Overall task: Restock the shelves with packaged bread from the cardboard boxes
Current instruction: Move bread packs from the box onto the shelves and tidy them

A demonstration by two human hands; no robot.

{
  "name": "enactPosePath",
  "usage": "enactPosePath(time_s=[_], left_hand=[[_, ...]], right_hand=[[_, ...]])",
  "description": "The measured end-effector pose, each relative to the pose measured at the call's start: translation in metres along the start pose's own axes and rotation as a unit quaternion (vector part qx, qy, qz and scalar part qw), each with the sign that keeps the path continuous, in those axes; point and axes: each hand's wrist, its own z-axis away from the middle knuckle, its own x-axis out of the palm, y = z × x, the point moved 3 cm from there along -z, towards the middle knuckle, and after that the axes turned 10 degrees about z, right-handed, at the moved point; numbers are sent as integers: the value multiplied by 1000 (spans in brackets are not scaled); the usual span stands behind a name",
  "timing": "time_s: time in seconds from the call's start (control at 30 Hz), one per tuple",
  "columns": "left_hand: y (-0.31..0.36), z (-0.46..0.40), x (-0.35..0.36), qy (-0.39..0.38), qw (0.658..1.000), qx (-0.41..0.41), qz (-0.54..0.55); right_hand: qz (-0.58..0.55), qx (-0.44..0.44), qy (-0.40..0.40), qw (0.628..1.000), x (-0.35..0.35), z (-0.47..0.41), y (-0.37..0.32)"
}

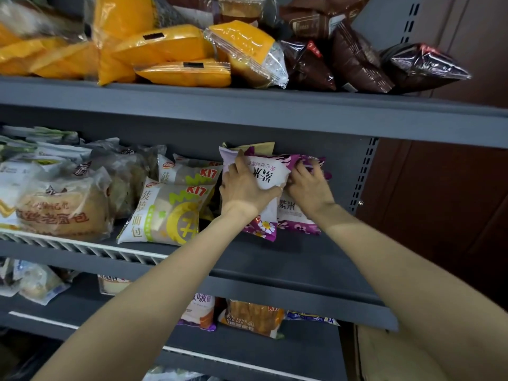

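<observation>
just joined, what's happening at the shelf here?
A person is stocking the grey metal middle shelf. The left hand grips a white-and-purple plastic bread packet held upright, and the right hand holds its purple end beside it. More purple-and-white packets already stand on the shelf below the hands. Yellow-green pineapple bread packets sit to the left.

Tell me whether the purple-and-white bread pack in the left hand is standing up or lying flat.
Standing up. The purple-and-white pack is held on edge by the left hand, its flowered bottom edge down on the middle shelf.
</observation>
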Motion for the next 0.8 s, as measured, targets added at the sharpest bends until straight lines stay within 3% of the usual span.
enactPosePath(time_s=[0.13, 0.2, 0.27, 0.4, 0.43, 0.47, 0.53, 0.63, 0.73, 0.8], left_hand=[[-4, 5, 10, -11, 1000, 4, -6], [-3, 9, 20, -23, 1000, 7, -7], [1, 15, 31, -20, 1000, 16, 5], [12, 25, 53, 11, 999, 36, 23], [14, 27, 57, 8, 999, 40, 23], [13, 27, 61, -2, 999, 46, 18], [11, 24, 63, -34, 996, 77, -20], [15, 21, 54, -103, 962, 196, -161], [27, 28, 51, -195, 845, 369, -334], [29, 27, 50, -202, 782, 455, -376]], right_hand=[[-213, 190, 9, 958, 23, 12, -15], [-403, 238, 8, 884, 38, 15, -8], [-600, 261, -22, 755, 44, 18, 4], [-856, 325, -68, 396, 30, 38, 19], [-882, 310, -78, 347, 28, 41, 24], [-896, 286, -89, 327, 25, 44, 29], [-902, 230, -116, 346, 23, 46, 36], [-869, 175, -181, 426, 27, 46, 43], [-857, 164, -201, 446, 25, 43, 45], [-853, 174, -210, 445, 27, 41, 43]])
